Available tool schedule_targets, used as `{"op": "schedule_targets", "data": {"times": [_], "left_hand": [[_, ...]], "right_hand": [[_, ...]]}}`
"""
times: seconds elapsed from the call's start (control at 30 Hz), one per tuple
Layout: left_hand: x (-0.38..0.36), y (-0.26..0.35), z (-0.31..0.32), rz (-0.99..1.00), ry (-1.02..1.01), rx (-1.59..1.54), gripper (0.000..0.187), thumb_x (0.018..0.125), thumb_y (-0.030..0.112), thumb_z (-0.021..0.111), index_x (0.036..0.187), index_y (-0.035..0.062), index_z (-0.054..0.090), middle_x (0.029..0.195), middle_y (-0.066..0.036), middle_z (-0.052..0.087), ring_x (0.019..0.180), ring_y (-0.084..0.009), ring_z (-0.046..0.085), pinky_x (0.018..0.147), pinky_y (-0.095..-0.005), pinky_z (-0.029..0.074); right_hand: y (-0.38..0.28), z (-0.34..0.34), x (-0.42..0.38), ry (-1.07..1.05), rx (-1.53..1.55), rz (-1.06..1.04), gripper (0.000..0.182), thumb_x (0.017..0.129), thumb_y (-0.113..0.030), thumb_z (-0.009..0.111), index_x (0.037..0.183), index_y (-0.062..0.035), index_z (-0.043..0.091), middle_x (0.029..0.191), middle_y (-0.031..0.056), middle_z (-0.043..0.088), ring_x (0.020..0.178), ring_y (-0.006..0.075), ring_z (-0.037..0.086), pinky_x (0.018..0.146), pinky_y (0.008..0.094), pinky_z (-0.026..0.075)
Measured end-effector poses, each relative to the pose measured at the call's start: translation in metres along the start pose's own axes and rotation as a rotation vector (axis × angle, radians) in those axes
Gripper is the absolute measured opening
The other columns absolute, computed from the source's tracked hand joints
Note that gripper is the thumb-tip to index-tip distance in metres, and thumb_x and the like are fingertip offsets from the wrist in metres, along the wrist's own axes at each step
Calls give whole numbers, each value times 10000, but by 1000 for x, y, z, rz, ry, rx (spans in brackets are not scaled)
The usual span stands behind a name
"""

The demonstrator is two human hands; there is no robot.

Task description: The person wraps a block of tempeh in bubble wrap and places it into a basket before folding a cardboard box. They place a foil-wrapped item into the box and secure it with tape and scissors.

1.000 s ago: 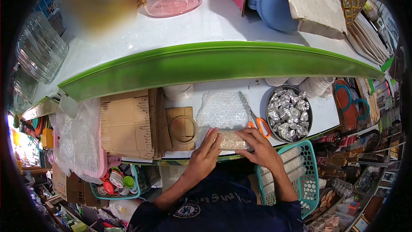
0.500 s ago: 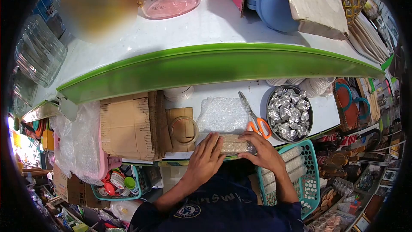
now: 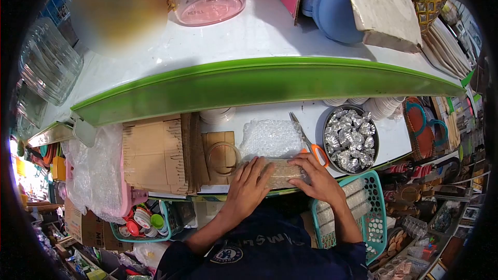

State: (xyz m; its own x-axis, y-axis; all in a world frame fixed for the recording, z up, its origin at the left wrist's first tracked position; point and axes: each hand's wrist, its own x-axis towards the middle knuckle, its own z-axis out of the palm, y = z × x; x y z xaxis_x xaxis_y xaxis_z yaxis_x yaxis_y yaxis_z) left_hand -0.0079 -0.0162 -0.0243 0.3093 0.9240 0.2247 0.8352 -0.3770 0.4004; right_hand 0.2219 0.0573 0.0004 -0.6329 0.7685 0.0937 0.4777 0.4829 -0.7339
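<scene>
A bubble-wrapped package [image 3: 280,172] lies at the front edge of the white shelf. My left hand [image 3: 245,186] covers its left end, fingers laid over the top. Around the right end, my right hand [image 3: 318,182] curls with its thumb at the near side and fingers at the far side. Just behind the package is a flat piece of bubble wrap [image 3: 271,137]. Orange-handled scissors [image 3: 319,154] rest to the right of it, blades pointing away. A roll of tape [image 3: 223,158] sits left of my left hand.
Cardboard pieces [image 3: 153,154] stand at left. A round dark pan [image 3: 377,145] of foil-wrapped pieces is at right. A green-edged upper shelf [image 3: 270,80] overhangs the work surface. Below are a teal basket [image 3: 381,212] with wrapped packages and another basket [image 3: 174,218] of small items.
Both hands stay on the package, and its top face now shows more, tilted toward me. The right fingers have shifted slightly. The whole view has moved a little.
</scene>
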Motion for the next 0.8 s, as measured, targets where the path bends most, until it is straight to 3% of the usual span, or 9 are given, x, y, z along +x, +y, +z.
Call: {"op": "schedule_targets", "data": {"times": [0.2,0.27,0.57,0.8], "left_hand": [[4,-1,-4,-6,-15,-24,637,850,203,691,1418,41,453,1400,-213,448,1324,-370,427,1106,-483,334],[6,-2,-4,-13,-24,-14,637,842,225,709,1405,52,466,1393,-200,458,1316,-364,435,1104,-476,335],[26,1,-23,-44,-121,5,631,832,250,729,1364,20,479,1337,-189,482,1259,-349,458,1076,-458,350],[35,-9,-22,-22,-139,-19,618,851,277,719,1355,9,483,1307,-175,515,1231,-326,472,1080,-435,333]], "right_hand": [[-2,-7,8,-10,-68,21,451,819,-263,774,1194,-68,616,1191,147,573,1160,347,553,1009,410,433],[-1,-11,11,-40,-179,-39,420,866,-322,717,1186,-72,611,1194,155,591,1124,355,562,999,433,427],[9,-13,22,-51,-225,-38,406,892,-364,673,1172,-71,662,1175,140,610,1105,337,561,1006,426,407],[15,-9,27,-25,-247,-41,337,903,-299,669,1135,-54,678,1120,134,625,1069,320,566,969,411,419]]}}
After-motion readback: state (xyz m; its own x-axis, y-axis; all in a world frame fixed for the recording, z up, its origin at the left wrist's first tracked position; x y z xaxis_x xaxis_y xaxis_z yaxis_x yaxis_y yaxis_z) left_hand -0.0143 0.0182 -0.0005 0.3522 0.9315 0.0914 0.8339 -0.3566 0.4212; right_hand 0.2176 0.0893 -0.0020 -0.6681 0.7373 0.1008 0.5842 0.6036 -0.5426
